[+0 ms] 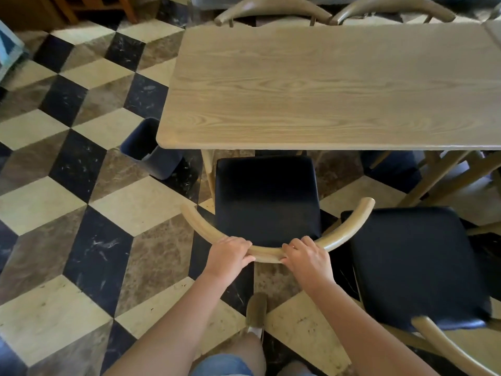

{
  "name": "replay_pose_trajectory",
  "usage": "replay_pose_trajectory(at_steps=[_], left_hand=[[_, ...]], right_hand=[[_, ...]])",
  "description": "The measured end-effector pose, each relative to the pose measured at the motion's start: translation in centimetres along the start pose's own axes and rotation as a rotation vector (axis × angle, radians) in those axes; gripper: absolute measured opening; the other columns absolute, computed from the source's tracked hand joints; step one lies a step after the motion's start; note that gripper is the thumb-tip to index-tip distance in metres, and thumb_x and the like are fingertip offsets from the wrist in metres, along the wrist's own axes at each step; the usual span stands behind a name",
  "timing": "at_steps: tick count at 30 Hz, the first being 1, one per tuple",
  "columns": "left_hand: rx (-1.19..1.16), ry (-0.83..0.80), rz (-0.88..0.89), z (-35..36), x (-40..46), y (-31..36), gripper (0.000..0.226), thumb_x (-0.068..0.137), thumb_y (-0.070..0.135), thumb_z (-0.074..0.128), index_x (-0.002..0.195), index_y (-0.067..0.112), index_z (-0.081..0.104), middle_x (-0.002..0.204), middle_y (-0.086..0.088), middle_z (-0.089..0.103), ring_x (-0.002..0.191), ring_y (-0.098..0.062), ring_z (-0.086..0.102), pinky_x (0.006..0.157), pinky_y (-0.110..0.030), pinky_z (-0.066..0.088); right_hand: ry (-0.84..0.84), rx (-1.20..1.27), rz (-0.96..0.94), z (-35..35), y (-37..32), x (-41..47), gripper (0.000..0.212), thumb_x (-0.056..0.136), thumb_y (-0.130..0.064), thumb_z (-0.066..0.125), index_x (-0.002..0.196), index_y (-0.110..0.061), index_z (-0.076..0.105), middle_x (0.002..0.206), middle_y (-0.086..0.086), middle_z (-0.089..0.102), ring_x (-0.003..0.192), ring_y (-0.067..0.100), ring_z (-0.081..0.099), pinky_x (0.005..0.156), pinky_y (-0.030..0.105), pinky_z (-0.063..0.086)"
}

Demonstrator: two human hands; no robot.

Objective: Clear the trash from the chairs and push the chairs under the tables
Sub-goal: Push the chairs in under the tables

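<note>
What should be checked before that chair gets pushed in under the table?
1. Seat free of trash: ok, the dark seat looks bare.
2. Grip: ok, left hand and right hand both wrap the curved backrest.
3. Chair lined up with the table: ok, front edge already at its rim.
4. Clearance from the table leg: cannot tell, it is very close.
5. Space from the neighbouring chair: not ok, backrest tip overlaps it.
6. Bin out of the path: ok.
</note>
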State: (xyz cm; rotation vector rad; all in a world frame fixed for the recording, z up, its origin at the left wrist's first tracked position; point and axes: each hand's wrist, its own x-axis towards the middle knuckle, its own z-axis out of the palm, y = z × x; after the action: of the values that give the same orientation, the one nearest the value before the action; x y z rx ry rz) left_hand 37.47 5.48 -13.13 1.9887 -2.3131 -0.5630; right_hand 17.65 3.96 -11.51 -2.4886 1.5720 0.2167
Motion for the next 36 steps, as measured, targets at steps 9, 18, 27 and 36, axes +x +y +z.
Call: replay_pose_trajectory(at_steps=[9,18,27,36], left_hand=[[0.017,0.02,0.001,-2.6,7.2,-3.6,0.043,0.083,0.041,0.064,0.118,0.016,0.062,0.115,-0.002,0.068,0.107,-0.018,0.062,0.096,-0.033,0.046],[0.033,0.007,0.013,-4.5,11.1,-5.4,0.043,0.083,0.038,0.065,0.118,0.014,0.063,0.112,-0.005,0.07,0.101,-0.021,0.065,0.084,-0.034,0.052],[0.062,-0.025,-0.028,-4.6,10.7,-4.6,0.046,0.086,0.037,0.061,0.126,0.014,0.055,0.124,-0.004,0.063,0.116,-0.019,0.057,0.105,-0.035,0.041],[-0.035,0.086,0.022,-4.8,8.7,2.3,0.038,0.088,0.031,0.057,0.122,0.014,0.056,0.116,-0.004,0.064,0.108,-0.02,0.058,0.098,-0.036,0.042]], right_hand=[[-0.027,0.011,0.042,-0.7,1.0,8.4,0.038,0.086,-0.031,0.065,0.121,-0.022,0.057,0.109,-0.002,0.063,0.097,0.019,0.053,0.079,0.033,0.051],[-0.033,0.015,0.019,-1.6,1.6,13.0,0.025,0.086,-0.029,0.064,0.109,-0.022,0.061,0.096,-0.003,0.06,0.087,0.019,0.051,0.068,0.032,0.049],[-0.034,0.096,0.036,-2.3,1.5,13.1,0.028,0.089,-0.034,0.058,0.113,-0.02,0.061,0.103,0.0,0.062,0.094,0.02,0.051,0.079,0.033,0.046],[-0.017,0.22,0.011,-5.6,3.6,8.6,0.035,0.09,-0.03,0.057,0.124,-0.02,0.054,0.12,-0.001,0.058,0.112,0.018,0.049,0.097,0.035,0.043]])
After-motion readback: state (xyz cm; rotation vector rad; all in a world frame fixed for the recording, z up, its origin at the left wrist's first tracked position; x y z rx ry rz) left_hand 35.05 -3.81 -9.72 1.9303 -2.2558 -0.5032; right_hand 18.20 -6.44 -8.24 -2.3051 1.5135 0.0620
